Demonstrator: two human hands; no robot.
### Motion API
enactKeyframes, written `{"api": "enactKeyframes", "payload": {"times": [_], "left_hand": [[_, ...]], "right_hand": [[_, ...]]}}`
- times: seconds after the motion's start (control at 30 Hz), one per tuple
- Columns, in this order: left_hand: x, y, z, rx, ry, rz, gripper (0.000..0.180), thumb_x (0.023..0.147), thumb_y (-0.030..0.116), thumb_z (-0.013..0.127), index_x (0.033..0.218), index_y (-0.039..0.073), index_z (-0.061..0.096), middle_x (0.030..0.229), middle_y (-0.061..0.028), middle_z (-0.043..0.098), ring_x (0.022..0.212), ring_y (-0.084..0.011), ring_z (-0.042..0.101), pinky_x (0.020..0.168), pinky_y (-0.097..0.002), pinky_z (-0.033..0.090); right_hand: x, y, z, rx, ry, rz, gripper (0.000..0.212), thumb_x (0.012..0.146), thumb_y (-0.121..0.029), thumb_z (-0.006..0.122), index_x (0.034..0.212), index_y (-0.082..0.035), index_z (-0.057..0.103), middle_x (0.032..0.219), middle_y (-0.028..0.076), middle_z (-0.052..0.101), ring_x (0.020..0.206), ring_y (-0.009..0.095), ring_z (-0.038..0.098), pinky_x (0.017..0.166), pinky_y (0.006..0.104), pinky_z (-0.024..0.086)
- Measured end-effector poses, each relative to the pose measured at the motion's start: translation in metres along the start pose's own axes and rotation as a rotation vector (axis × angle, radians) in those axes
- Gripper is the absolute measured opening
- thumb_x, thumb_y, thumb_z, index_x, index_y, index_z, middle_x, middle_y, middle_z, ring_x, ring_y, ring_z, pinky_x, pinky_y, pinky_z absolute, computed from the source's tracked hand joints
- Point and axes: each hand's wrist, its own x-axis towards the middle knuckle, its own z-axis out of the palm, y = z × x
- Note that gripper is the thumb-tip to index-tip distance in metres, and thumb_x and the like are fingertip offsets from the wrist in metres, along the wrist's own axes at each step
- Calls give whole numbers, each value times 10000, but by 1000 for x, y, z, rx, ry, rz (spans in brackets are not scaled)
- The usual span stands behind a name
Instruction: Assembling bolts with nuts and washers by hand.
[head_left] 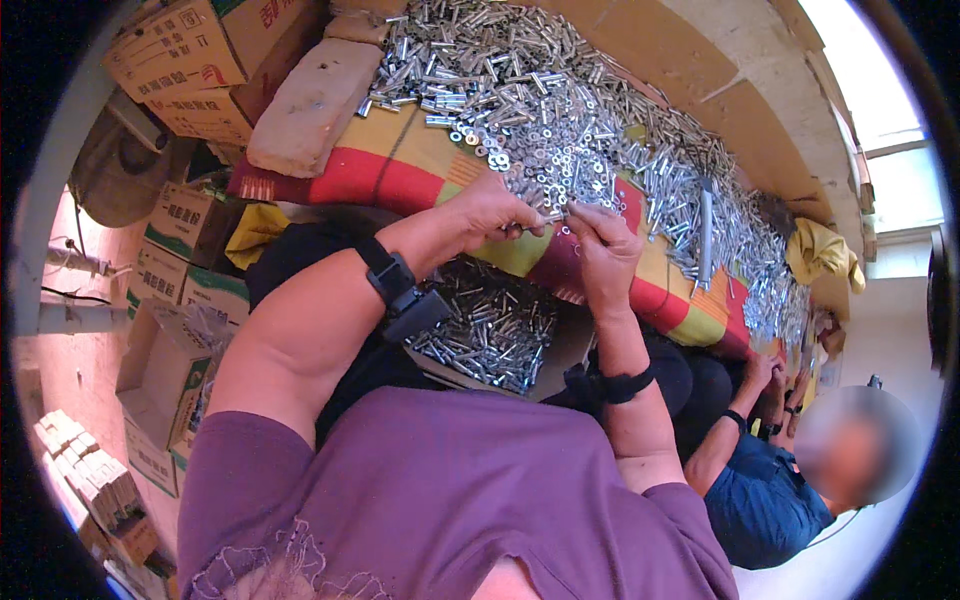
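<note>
Both my hands are raised close together at the near edge of a cloth-covered table (380, 175). My left hand (493, 210) is closed in a pinch, its fingertips at a small metal bolt (550, 217). My right hand (606, 245) pinches from the other side, thumb and forefinger together at the same piece; the fingers partly cover it. Just beyond them lies a heap of loose washers and nuts (560, 165). Farther back spreads a big pile of metal bolts (490, 60). Below my hands, an open carton (572, 350) holds many finished-looking bolts (485, 335).
A pale brick-like block (312, 105) rests at the table's left end. Cardboard boxes (185, 60) are stacked at left. A grey metal bar (705, 235) lies on the pile at right, near a yellow cloth (825, 255). Another person (765, 490) works at the right.
</note>
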Motion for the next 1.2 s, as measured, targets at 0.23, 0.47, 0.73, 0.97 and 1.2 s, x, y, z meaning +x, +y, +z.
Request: {"api": "enactKeyframes", "payload": {"times": [0.23,0.47,0.73,0.97,1.2], "left_hand": [[11,-8,-6,-154,-103,-111,199,694,80,678,878,58,603,684,-62,633,407,-74,468,334,-186,294],[17,-7,-9,-176,-207,-204,223,695,70,676,904,46,600,693,-73,635,424,-85,492,349,-186,324],[15,5,10,247,12,13,272,631,77,748,863,76,607,732,-18,626,579,-85,550,471,-224,414],[13,-7,16,280,64,177,268,642,85,761,881,66,641,758,12,632,678,-93,568,617,-251,463],[9,-4,-45,367,7,-36,169,693,138,723,833,96,639,681,34,591,501,-77,474,429,-214,337]], "right_hand": [[-6,1,-1,-34,40,-154,207,756,71,632,935,-12,694,901,83,667,859,159,614,766,247,469],[-4,4,-7,10,35,52,84,780,2,652,860,1,677,809,63,658,772,126,597,708,237,457],[15,18,-3,6,20,252,317,917,-276,544,933,34,612,840,73,627,780,138,577,711,279,465],[-1,-22,14,741,91,186,615,982,-426,263,1252,108,404,1318,235,418,1281,299,364,1113,408,214],[7,-15,3,136,29,289,260,902,-203,539,1001,34,578,929,115,624,933,219,597,811,359,480]]}}
